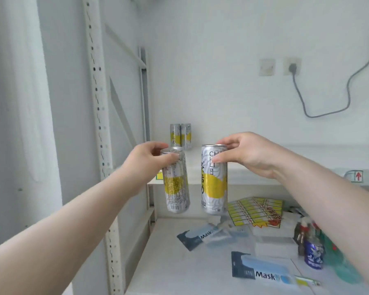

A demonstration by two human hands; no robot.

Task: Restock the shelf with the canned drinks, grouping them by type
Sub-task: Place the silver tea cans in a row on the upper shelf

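Head view: the left hand pinches the top rim of a tall silver-and-yellow drink can, which hangs tilted in the air before the white upper shelf's front edge. The right hand clamps thumb and fingers round the top of a second can, upright, printed "CH" and "LI". The two held cans are near each other but apart. Two matching cans stand touching at the shelf's back-left corner, by the perforated white metal upright, with white board stretching rightward. That makes four cans. On the lower shelf lie two blue packs reading "Mask".
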